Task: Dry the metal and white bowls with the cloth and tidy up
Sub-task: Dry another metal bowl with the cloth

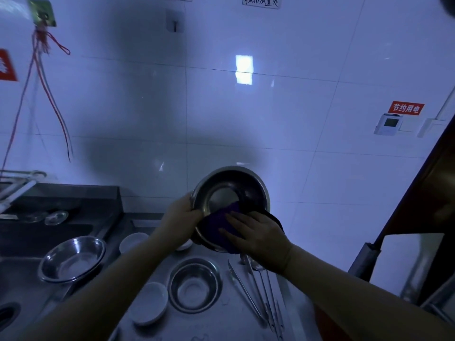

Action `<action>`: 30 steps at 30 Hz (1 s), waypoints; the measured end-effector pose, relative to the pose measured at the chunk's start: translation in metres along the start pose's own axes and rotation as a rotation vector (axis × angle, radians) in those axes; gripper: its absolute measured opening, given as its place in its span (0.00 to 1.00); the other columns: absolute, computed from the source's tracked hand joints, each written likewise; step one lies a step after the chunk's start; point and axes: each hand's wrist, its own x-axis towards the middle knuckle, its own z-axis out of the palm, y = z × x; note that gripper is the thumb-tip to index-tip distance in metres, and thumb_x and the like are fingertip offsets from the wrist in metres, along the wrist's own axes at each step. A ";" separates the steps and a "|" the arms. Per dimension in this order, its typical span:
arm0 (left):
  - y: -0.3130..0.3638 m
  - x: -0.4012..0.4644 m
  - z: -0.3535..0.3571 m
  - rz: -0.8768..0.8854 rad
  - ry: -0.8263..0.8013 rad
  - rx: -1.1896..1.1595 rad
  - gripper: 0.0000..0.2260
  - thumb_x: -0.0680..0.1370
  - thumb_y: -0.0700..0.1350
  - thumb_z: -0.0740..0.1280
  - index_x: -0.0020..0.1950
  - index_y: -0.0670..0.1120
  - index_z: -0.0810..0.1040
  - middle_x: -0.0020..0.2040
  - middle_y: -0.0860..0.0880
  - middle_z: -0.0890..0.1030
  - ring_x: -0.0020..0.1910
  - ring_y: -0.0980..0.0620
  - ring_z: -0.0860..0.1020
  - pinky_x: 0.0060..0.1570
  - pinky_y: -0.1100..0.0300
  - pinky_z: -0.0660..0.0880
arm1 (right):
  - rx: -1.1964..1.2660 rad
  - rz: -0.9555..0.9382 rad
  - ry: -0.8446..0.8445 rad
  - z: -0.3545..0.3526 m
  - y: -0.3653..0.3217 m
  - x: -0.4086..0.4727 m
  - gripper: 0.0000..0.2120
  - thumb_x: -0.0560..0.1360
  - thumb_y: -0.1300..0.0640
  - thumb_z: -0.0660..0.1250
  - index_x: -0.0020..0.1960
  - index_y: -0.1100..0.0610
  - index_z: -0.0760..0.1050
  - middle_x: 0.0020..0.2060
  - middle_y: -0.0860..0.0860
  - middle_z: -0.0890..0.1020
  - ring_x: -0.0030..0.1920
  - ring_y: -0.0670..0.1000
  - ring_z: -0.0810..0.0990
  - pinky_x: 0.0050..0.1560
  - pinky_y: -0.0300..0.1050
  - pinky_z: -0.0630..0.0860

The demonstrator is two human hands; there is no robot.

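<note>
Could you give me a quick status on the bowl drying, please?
Left hand grips metal bowl by its rim, held up. Right hand presses purple cloth into it. Nothing in the way.

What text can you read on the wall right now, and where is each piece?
"节约用电": red sign on the wall tiles, above the white wall unit.
"抹布放置处": white label at the top edge of the wall, handwritten and partly cut off.
Red sign at the left edge: blurred, unreadable.

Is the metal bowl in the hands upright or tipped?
Tipped. The bowl is held up off the counter, its opening facing the camera, the cloth pressed inside.
</note>
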 end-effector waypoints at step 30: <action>-0.002 -0.015 0.004 0.004 0.059 0.098 0.26 0.69 0.37 0.61 0.40 0.74 0.73 0.33 0.57 0.82 0.29 0.55 0.79 0.28 0.55 0.78 | 0.089 0.218 -0.470 -0.015 0.005 0.033 0.28 0.74 0.54 0.69 0.72 0.51 0.65 0.70 0.59 0.68 0.69 0.57 0.69 0.65 0.49 0.68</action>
